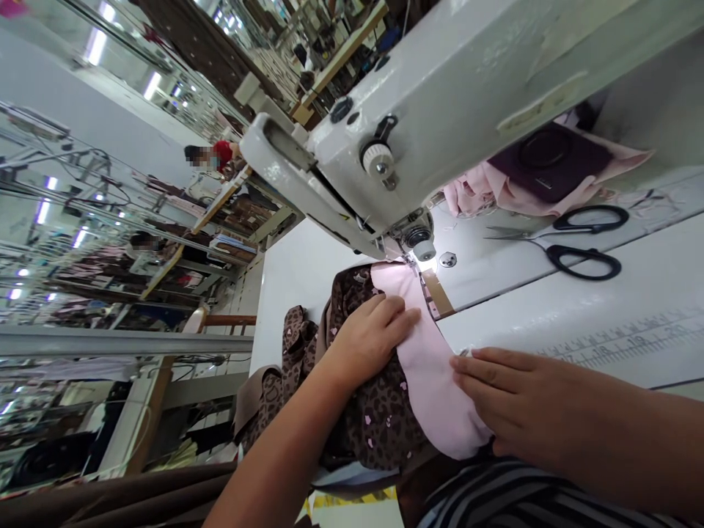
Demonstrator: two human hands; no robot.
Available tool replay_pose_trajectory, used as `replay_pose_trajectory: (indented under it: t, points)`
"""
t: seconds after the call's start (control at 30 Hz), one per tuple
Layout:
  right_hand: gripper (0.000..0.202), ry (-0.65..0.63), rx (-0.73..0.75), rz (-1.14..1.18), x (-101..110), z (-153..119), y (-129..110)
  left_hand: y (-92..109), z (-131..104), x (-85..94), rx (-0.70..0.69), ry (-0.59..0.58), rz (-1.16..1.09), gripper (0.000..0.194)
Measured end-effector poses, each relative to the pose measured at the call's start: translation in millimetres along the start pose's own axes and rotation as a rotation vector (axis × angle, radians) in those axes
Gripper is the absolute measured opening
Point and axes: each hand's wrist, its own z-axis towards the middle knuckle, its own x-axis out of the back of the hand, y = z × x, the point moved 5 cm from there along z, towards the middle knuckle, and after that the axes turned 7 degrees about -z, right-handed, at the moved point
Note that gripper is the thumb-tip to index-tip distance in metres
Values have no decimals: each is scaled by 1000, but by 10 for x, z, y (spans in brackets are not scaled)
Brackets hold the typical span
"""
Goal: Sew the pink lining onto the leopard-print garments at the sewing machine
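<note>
A pink cloth piece [434,378] lies over a brown leopard-print garment [379,411], its upper end under the sewing machine's needle area [410,257]. My left hand [368,337] rests on both fabrics just below the needle area, fingers slightly bent and apart, pressing down with nothing gripped. At the pink piece's right edge is my right hand [511,396], fingers stretched and close together, holding that edge; its thumb is mostly hidden. A small tan plate [437,293] lies beside the needle area.
The white machine head [440,110] spans the upper right. Black-handled scissors [586,242] lie right of the needle, below a dark purple object [544,161] on pink scraps [473,191]. A printed ruler scale [621,341] runs along the table. Behind, a person in red [220,155] is at another workstation.
</note>
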Motion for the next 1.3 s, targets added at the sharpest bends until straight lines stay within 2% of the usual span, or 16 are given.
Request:
replay_pose_trajectory:
  t: [0.2,0.4,0.57,0.7,0.97,1.3]
  points:
    - [20,-5,24,-21,-60,-57,-41,21,-14,-74,-26,17,39,23]
    - [24,30,-44,-45,-41,-27,-62,-66,-4,-203,142,-125,27,37]
    - [19,12,-31,-71,-39,-4,-110,-125,1,-254,216,-147,1,42]
    - [25,11,-55,-78,-59,-43,-133,-122,8,-301,239,-172,-17,47]
    - [29,-27,-61,-83,-140,-105,-146,-99,17,-293,186,-90,-50,39]
    - [36,-92,-74,-81,-66,40,-1,-273,-10,-342,178,-53,-111,49]
